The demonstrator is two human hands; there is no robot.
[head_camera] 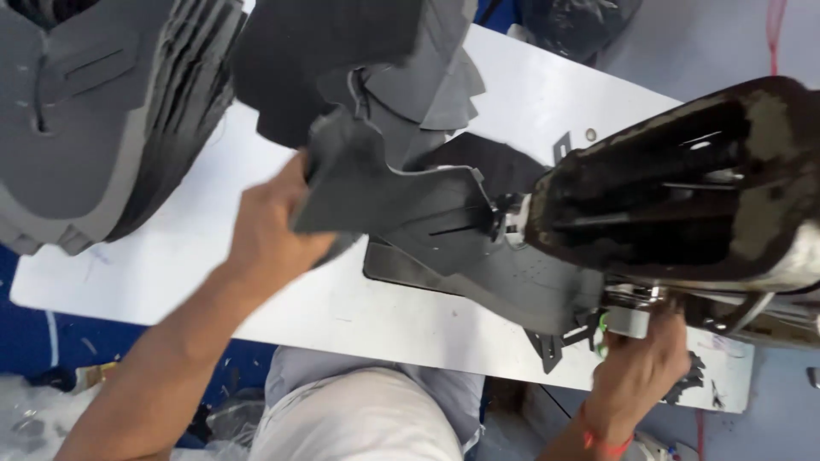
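Feeding a grey panel under the sewing machine

Left hand (269,226) pinches the grey panel (410,209) by its edge; right hand (641,363), grip unclear, sits under the machine (683,188). The panel lies on the worktop (359,312), seemingly mid-positioning; next calls for careful alignment.

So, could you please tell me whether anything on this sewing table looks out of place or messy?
A few dark offcut scraps lie loose on the white table by the right hand. The pile of grey cut pieces above the left hand looks uneven, its edges jutting out. The sewing machine's casing looks worn.
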